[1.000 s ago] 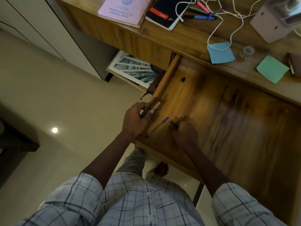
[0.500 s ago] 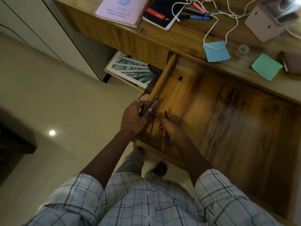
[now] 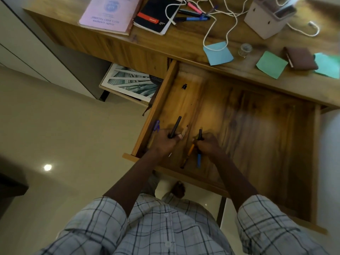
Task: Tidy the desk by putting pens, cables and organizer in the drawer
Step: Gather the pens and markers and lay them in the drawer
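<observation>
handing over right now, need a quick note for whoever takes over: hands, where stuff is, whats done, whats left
Left hand: grips a black pen over the left end of the open drawer. A purple pen shows beside it; cannot tell if it is held.
Right hand: curled round a blue pen, low in the drawer.
Orange pen: in the drawer by the right hand; cannot tell if it is released.
On the desk: more pens, white cable, white organizer.
Done: drawer open, first pens at it.
Left: set these down, then desk pens, cable, organizer.
</observation>
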